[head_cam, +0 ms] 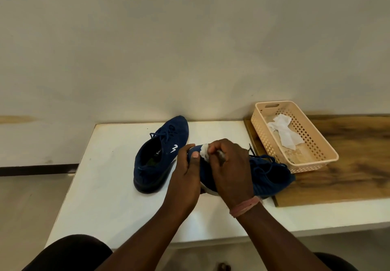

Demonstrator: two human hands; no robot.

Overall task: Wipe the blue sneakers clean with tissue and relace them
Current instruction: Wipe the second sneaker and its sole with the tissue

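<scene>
A person sits at a white table [105, 186], seen from a camera on their head looking down at both hands. The left hand [185, 177] grips the toe end of a blue sneaker [268, 177], its fingers [186, 149] curled around the tip and the thumb pressed on top. The right hand [230, 165] is just beside the left hand, its fingers closed around a crumpled white tissue [204, 152] that is pressed against the toe of the same sneaker. A pinkish thread band [245, 206] circles the right wrist. This held sneaker stretches away from the left hand toward the right, its heel end over a wooden board [348, 175], with dark laces loose on top. A second blue sneaker [160, 156] stands upright on the table just beyond and to the left of the left hand, laced, with a small white logo on its side and a dark sole. Farther right of the left hand, on the wooden board, sits a peach plastic basket [316, 161] with perforated walls; a used white tissue [283, 131] lies inside it. A plain pale wall rises behind the table.
</scene>
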